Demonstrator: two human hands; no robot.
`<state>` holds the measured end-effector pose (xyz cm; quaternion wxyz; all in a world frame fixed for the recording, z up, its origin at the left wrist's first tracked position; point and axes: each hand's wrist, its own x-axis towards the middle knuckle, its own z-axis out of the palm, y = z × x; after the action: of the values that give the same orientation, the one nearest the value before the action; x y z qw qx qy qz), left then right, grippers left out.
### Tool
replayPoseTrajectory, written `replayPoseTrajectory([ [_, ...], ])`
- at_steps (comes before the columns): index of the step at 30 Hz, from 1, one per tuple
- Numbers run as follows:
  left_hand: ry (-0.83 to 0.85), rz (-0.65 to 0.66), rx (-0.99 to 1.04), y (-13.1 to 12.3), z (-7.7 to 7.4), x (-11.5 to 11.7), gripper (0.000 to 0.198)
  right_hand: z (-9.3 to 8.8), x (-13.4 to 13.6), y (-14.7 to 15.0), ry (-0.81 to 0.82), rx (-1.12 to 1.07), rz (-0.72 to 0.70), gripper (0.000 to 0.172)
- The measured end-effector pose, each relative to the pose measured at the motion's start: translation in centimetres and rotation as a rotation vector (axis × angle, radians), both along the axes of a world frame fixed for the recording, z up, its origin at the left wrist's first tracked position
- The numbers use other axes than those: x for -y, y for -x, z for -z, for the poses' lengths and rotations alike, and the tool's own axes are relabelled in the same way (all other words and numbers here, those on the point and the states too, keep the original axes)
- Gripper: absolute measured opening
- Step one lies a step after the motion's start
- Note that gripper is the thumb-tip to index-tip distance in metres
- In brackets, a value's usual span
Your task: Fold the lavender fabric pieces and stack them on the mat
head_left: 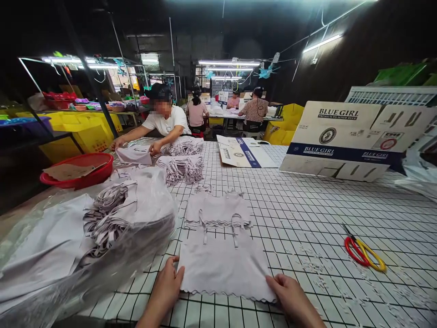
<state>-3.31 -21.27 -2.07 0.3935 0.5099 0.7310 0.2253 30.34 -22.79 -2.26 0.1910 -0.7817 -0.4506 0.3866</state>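
Right fingers (273, 283) pinch a pale top (223, 266) — left fingers (179, 275) touch its edge, grip unclear.

Smooth, matt cloth garment (223, 266)

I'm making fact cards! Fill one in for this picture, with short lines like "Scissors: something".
Left hand: the left hand touches the left edge of a pale top
Right hand: the right hand is at its lower right corner
Top: lying flat, thin straps pointing away, wavy hem nearest the person
Beyond it: another pale top
Scissors: the scissors, one red handle, one yellow, lie to the right
Table cover: white cloth with dark grid lines
Far left: red basin
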Motion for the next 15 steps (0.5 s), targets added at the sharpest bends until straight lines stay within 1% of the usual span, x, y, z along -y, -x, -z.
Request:
replayPoseTrajectory([
  [2, -0.041, 0.055, -0.090, 0.4, -0.2, 0.5, 0.030, 0.0, 0.6, -0.2, -0.018, 0.075, -0.039, 0.034],
  [4, -0.030, 0.091, -0.151, 0.7, -0.3, 1.0, 0.034, -0.2, 1.1, -0.3, -0.016, 0.149, -0.084, 0.034],
  [6, -0.009, 0.126, -0.230, 0.8, -0.3, 1.7, 0.039, -1.0, 1.3, 0.1, 0.012, 0.260, -0.124, 0.032],
  [7, -0.007, 0.141, -0.289, 0.7, -0.4, 2.0, 0.041, -1.8, 1.4, 0.5, 0.029, 0.337, -0.139, 0.030],
  [8, -0.022, 0.150, -0.359, 0.7, -0.4, 2.1, 0.043, -2.9, 1.5, 1.2, 0.024, 0.420, -0.157, 0.025],
  [9, -0.053, 0.155, -0.433, 0.6, -0.6, 2.2, 0.044, -4.5, 1.6, 2.0, -0.018, 0.496, -0.188, 0.020],
  [10, -0.101, 0.160, -0.502, 0.5, -0.8, 2.1, 0.044, -6.4, 1.8, 3.0, -0.094, 0.559, -0.235, 0.015],
  [11, -0.164, 0.163, -0.559, 0.3, -1.2, 1.9, 0.044, -8.5, 2.1, 4.2, -0.248, 0.583, -0.315, 0.012],
  [13, -0.305, 0.176, -0.620, -0.4, -2.1, 0.8, 0.039, -12.6, 3.1, 6.6, -0.643, 0.490, -0.570, 0.018],
  [14, -0.365, 0.191, -0.625, -0.9, -2.5, 0.1, 0.036, -14.3, 3.8, 7.6, -0.824, 0.434, -0.691, 0.021],
  [15, -0.412, 0.212, -0.620, -1.4, -2.9, -0.7, 0.034, -15.4, 4.6, 8.5, -0.972, 0.407, -0.773, 0.022],
])
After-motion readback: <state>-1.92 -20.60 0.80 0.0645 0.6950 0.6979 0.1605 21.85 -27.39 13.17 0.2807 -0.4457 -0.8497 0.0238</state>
